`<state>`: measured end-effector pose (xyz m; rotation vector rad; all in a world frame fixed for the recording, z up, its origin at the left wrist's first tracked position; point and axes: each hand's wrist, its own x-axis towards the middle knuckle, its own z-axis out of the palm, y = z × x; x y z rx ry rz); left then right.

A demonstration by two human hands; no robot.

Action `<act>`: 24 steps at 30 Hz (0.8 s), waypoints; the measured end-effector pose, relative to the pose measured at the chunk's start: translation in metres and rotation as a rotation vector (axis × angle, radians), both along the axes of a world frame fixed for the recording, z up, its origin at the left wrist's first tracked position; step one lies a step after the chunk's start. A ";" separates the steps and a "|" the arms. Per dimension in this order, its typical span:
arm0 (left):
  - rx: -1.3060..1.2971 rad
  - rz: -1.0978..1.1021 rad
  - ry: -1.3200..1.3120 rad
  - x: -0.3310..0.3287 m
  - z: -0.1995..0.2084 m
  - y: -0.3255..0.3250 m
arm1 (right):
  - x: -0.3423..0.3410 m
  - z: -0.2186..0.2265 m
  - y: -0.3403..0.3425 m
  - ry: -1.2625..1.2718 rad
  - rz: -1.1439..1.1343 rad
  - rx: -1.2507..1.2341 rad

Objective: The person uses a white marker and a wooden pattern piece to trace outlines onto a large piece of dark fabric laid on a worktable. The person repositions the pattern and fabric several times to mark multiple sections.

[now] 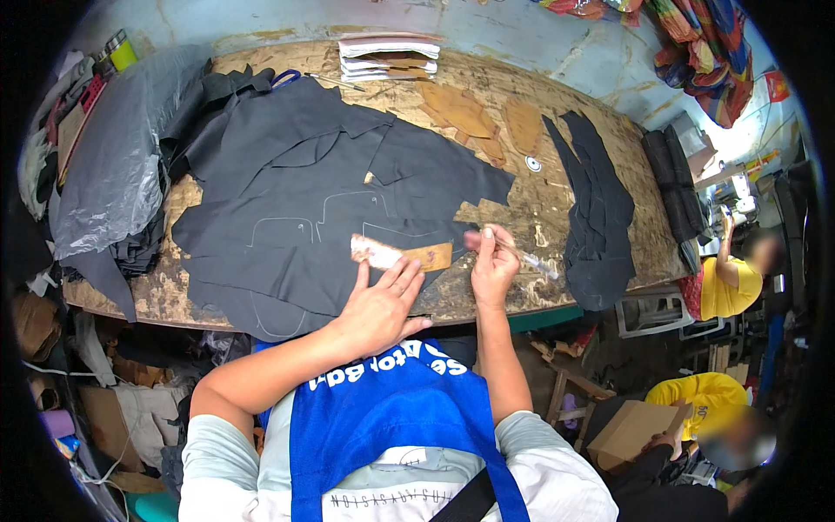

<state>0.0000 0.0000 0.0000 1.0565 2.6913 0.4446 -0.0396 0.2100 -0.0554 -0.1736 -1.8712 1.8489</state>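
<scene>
Black sheet material point(278, 200), looking like leather, is spread over the wooden table in front of me, with pale outlines drawn on it. A bent tan pattern piece point(437, 257), whitish at its left end, lies on the sheet near its front right edge. My left hand point(383, 300) rests flat on this piece, fingers stretched out along its lower side. Just right of the piece, my right hand point(493, 271) is raised and pinches a thin, clear pen-like stick point(537, 263). Its tip is blurred.
More black pieces point(598, 217) lie to the right, tan pattern pieces point(465, 111) behind. A folded stack point(389, 59) stands at the back, a plastic-wrapped bundle point(122, 148) at left. Two people in yellow shirts are at right, one near a white plastic stool point(651, 313).
</scene>
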 end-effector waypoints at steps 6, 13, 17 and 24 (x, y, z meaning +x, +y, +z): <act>0.043 0.080 0.117 -0.007 -0.015 0.028 | -0.002 0.014 -0.003 0.060 -0.082 0.547; 0.083 0.064 0.110 -0.007 -0.017 0.023 | 0.000 0.016 -0.005 0.023 -0.033 0.594; 0.076 0.061 0.105 -0.008 -0.017 0.023 | 0.000 0.013 -0.004 0.044 -0.036 0.662; 0.066 0.063 0.121 -0.008 -0.019 0.024 | -0.007 0.030 -0.009 -0.039 -0.032 0.484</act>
